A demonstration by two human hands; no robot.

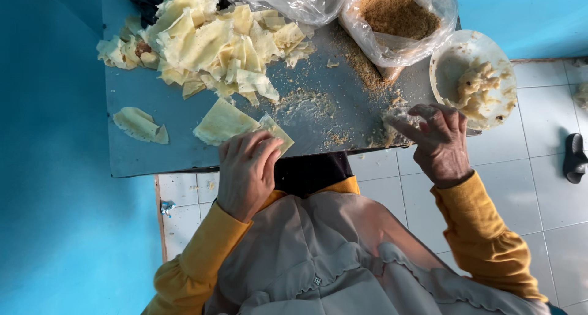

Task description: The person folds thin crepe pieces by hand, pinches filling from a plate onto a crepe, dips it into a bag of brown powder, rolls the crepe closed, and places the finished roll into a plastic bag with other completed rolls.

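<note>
My left hand (246, 170) rests at the near edge of the grey table (159, 159), its fingers pressing on a thin pale yellow wrapper sheet (277, 131). A second flat sheet (222, 123) lies just beyond it. My right hand (440, 140) hovers over the table's right corner, fingers bent and pinched together at a small pile of brown crumbs (392, 122); whether it holds any is unclear. A white bowl (446, 67) with lumps of pale filling sits just past that hand.
A heap of torn yellow wrapper pieces (208, 39) covers the far left of the table, one stray piece (139, 124) nearer. A clear plastic bag of brown crumbs (398, 18) stands at the back. Blue wall at left, white floor tiles, a dark sandal (574, 157) at right.
</note>
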